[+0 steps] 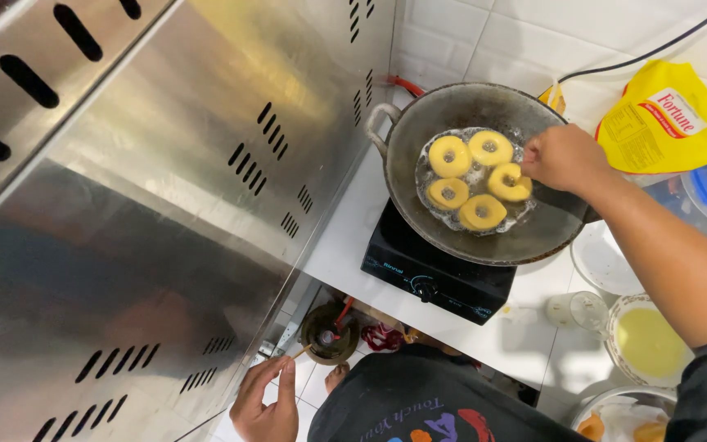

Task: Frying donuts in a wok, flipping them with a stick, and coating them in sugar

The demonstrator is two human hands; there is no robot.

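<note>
While five yellow dough rings [475, 182] fried in the dark wok [484, 237] on the black stove [431, 274], the right hand [565, 157] pinched something thin over one ring; the left hand [265, 405] hung open, empty. Turning gently, away from the oil, seemed wise.

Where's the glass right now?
In the head view, the glass lies on the white counter, right of the black stove, beside the bowl of yellow batter.
</note>
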